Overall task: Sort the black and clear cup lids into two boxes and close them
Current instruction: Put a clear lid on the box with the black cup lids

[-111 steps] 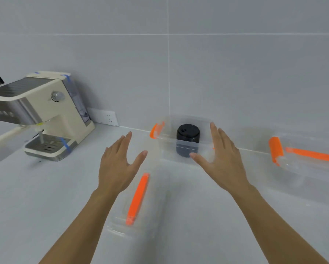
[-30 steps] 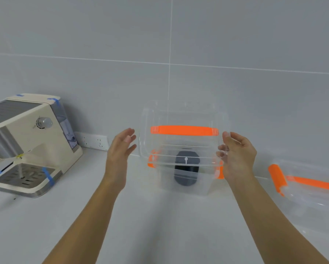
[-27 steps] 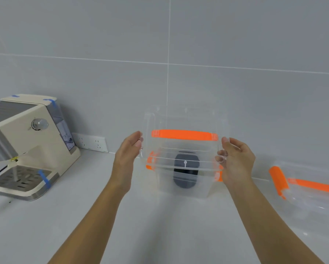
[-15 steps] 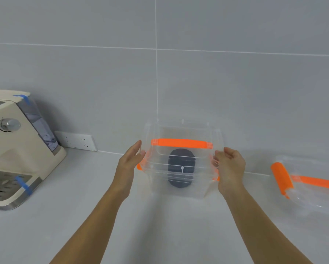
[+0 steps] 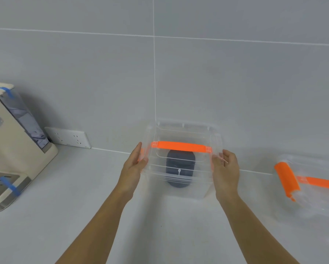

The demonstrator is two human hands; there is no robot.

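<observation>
Hands on the box cover: left hand point(image 5: 134, 164) flat against its left edge, fingers straight and thumb up, pressing rather than wrapping. Right hand point(image 5: 225, 167) cups the right edge, fingers curled round the rim. So both hands are holding the clear box cover point(image 5: 182, 139), 1 per side, neither closed into a fist.

Cover has an orange handle strip point(image 5: 180, 146) running across its top, 9 to 3 o'clock between the 2 hands. It sits over the clear box point(image 5: 190, 189), which stands on the counter point(image 5: 68, 216) against the wall. Cannot tell if the cover is fully seated or just resting on the rim. An orange latch shows at the left end, mostly hidden behind the left fingers.

Stack of black lids point(image 5: 180, 168) is inside that box, centred, seen through the clear cover and wall.

At 3 o'clock from the hands, well apart: 2nd clear box point(image 5: 316, 202) at frame edge, cover on, with an orange latch point(image 5: 286, 179) on its near end and an orange handle strip on top. Contents not readable.

At 9 o'clock, well apart: cream coffee machine point(image 5: 13, 149) with blue tape on tank and drip tray. White socket strip point(image 5: 68, 137) on the wall just right of it. Grey tiled wall point(image 5: 236, 82) behind everything.
</observation>
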